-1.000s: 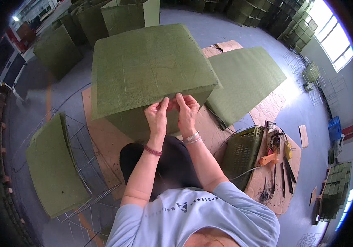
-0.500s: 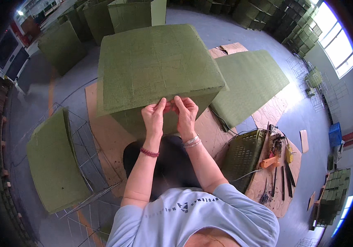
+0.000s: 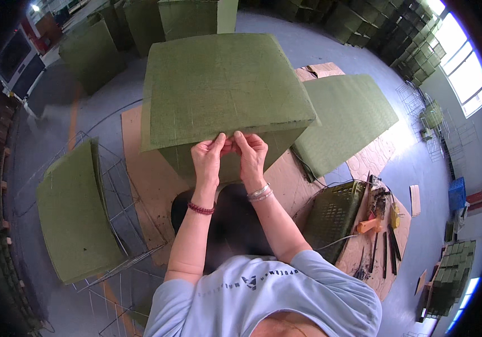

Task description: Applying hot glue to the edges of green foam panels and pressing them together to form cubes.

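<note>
In front of me stands a large box-shaped piece covered in green woven mesh sheet (image 3: 224, 84). Its top is flat, and the near edge folds down over the front side. My left hand (image 3: 208, 154) pinches that near edge, thumb on top and fingers curled below. Right beside it, almost touching, my right hand (image 3: 251, 151) pinches the same edge in the same way. The fingertips under the edge are partly hidden. Along the right part of this edge runs a dark smear.
Flat green sheets (image 3: 78, 213) lean on wire frames (image 3: 123, 191) at my left. Another green sheet (image 3: 350, 118) lies on cardboard to the right. Nearer are a green plastic crate (image 3: 333, 216), an orange-handled tool (image 3: 369, 226) and dark strips (image 3: 385, 255). Mesh-covered boxes (image 3: 92, 56) stand behind.
The view has shifted slightly, so the box appears a little farther right. Both hands keep their pinch and sit slightly farther left along the near edge.
</note>
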Tool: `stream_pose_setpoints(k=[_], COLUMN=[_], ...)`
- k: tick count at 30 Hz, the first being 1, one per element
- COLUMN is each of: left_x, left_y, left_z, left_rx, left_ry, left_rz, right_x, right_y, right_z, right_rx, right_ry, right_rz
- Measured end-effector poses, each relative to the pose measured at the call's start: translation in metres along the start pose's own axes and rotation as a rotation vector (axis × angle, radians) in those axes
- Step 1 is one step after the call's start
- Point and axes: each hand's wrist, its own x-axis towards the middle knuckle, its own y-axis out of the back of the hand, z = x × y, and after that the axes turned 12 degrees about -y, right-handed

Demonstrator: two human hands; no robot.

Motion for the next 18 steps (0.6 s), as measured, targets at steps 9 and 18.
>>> stream_pose_setpoints(k=[9, 18], left_x=[0.001, 0.005], left_y=[0.007, 0.025], left_z=[0.007, 0.007], left_rx=[-0.008, -0.013], left_ry=[0.003, -0.053], left_rz=[-0.004, 0.036], right_x=[-0.005, -0.002], right_y=[-0.006, -0.026], right_z=[0.002, 0.018], right_rx=[0.028, 0.084], right_ry=[0.026, 0.004], right_rz=[0.013, -0.041])
